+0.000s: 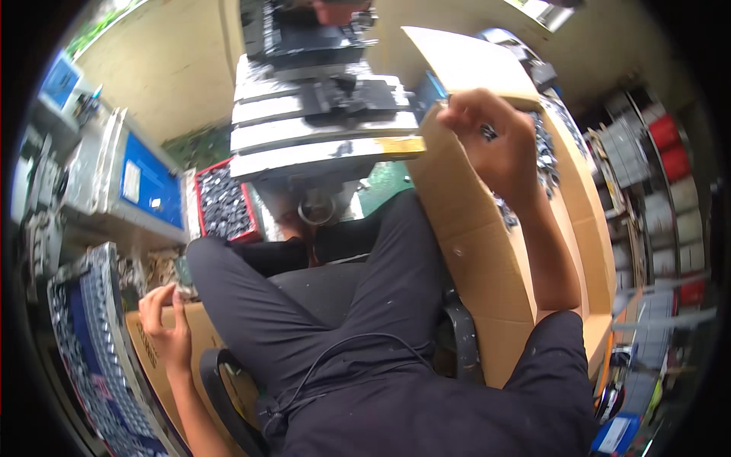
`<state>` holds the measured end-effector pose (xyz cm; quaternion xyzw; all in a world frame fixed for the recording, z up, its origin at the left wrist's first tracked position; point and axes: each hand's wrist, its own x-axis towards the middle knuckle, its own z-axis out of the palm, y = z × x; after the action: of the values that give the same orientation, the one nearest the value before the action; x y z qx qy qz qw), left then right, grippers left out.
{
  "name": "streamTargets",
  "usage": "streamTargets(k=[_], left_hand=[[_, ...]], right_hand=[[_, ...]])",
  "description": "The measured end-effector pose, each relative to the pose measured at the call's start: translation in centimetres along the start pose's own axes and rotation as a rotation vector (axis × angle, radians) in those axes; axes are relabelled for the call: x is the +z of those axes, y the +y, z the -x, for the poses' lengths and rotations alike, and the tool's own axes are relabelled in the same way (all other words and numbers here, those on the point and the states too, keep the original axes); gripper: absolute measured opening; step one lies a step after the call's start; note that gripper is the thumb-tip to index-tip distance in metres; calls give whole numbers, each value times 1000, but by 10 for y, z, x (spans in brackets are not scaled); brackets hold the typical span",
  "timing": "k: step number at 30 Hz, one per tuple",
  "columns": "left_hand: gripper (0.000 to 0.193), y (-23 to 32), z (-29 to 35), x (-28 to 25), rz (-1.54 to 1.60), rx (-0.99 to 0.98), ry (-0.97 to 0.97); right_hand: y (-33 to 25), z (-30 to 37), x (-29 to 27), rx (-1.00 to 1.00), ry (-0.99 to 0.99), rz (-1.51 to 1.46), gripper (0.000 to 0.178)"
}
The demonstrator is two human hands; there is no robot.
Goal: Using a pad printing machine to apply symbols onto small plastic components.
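Small dark metal parts (545,156) are lying heaped in the large cardboard box (487,251) at your right, and your right hand (495,137) is reaching over its rim, fingers curled and pinching one or a few of them. Your left hand (164,324) is gripping the edge of a second cardboard box (156,365) beside your knee. You seem to be picking parts; lifting them toward the machine (320,114) ahead looks next.
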<state>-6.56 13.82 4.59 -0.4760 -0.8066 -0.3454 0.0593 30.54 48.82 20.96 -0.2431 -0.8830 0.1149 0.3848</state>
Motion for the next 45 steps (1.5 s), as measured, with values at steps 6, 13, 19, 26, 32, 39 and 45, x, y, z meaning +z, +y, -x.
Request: streamTargets(k=[6,13,19,26,32,39,45], left_hand=[[15,27,-17,85,187,24,-235],[17,19,1,111,72,198,-455],[18,12,6,111,112,99,-451],[18,16,5,109,159,83,-427],[16,21,-1,105,198,40,-430],[24,115,-23,74,662,-80,-460],[62,203,-45,45,1201,188,-333]], right_hand=[[131,47,-87,419,-60,267,17],[196,82,-65,562,-115,490,26],[188,56,-22,536,-173,724,46],[186,65,-48,500,-12,500,38],[92,47,-46,354,60,211,24],[-37,25,-12,-29,-213,-277,30],[-81,18,8,-162,-397,-523,36]])
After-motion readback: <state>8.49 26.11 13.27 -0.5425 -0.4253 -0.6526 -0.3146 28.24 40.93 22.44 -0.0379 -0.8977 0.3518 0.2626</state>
